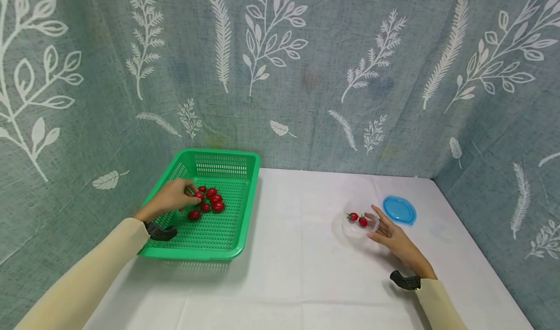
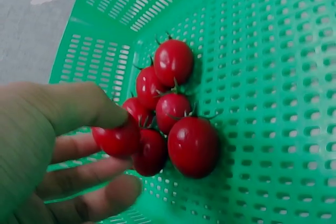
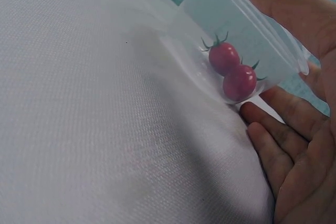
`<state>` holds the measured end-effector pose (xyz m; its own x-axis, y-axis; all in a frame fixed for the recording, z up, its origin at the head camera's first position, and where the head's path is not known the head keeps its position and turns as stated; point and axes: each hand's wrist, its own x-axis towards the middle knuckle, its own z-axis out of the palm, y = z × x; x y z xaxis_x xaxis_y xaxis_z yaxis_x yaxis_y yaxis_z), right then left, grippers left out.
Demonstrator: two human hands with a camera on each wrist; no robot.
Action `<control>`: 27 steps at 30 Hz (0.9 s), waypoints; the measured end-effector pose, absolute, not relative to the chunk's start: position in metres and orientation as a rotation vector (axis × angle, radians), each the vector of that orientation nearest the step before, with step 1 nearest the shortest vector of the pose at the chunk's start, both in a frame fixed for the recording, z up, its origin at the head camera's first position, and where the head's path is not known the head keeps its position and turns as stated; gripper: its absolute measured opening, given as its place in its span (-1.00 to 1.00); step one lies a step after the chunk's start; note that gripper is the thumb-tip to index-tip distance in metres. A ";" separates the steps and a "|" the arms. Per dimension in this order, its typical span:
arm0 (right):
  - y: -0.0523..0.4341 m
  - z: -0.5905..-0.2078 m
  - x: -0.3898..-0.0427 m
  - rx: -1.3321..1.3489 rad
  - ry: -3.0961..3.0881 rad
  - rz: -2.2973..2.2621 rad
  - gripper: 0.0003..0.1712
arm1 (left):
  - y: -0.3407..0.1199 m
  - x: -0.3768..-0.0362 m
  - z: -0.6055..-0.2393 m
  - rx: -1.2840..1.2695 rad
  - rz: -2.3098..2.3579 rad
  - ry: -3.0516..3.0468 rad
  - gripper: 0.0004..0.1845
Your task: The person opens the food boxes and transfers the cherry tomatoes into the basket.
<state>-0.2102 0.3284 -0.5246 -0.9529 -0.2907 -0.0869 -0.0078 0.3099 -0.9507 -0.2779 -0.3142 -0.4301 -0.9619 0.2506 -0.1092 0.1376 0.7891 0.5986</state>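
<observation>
My left hand (image 1: 175, 196) reaches into a green perforated basket (image 1: 252, 199). Its thumb and fingers pinch a red cherry tomato (image 2: 118, 139), seen close up in the left wrist view. Several other cherry tomatoes (image 2: 193, 146), with green stems, lie clustered on the basket floor beside the fingers. On the right, my right hand (image 1: 395, 240) holds the side of a small clear plastic cup (image 3: 262, 30), its thumb near the rim and its fingers around the lower wall. Two cherry tomatoes (image 3: 224, 59) sit at the bottom of the cup, showing through the wall.
A blue lid (image 1: 399, 210) lies flat on the white tablecloth (image 1: 297, 252), just behind and right of the cup. Grey-green leaf-patterned curtains (image 1: 280, 101) stand along the back and both sides. The basket stands at the left of the table.
</observation>
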 end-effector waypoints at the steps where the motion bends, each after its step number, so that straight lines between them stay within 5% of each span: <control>1: 0.329 -0.524 -0.210 -0.273 2.334 -1.696 0.05 | -0.315 -0.278 -0.430 0.304 0.887 2.805 -0.71; 27: 0.329 -0.526 -0.210 -0.261 2.336 -1.702 0.07 | -0.309 -0.277 -0.430 0.300 0.732 2.869 -0.64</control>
<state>-0.2099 0.3292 -0.5256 -0.9554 -0.2820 -0.0873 -0.0033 0.3059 -0.9521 -0.2774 -0.3094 -0.4295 -0.9662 0.2335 -0.1095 0.1526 0.8598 0.4873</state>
